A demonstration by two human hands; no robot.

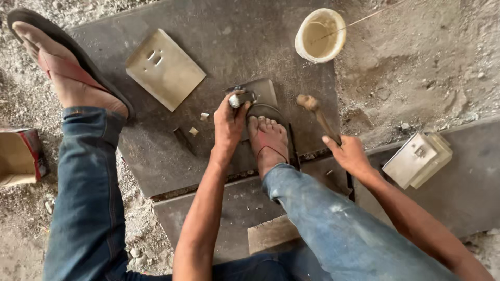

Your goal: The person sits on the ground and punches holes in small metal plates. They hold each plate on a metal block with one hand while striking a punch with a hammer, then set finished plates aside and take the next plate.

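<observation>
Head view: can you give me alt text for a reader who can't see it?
A seated person's left hand holds a short punch-like tool upright on a metal plate pinned under a sandalled foot, while the right hand raises a hammer. A slotted plate, a white bowl and stacked plates lie around on dark slabs.

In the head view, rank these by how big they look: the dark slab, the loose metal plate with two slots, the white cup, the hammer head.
1. Dark slab, largest by far.
2. Metal plate with two slots.
3. White cup.
4. Hammer head, smallest.
All four rest at or near ground level, so the order is fairly safe.
</observation>
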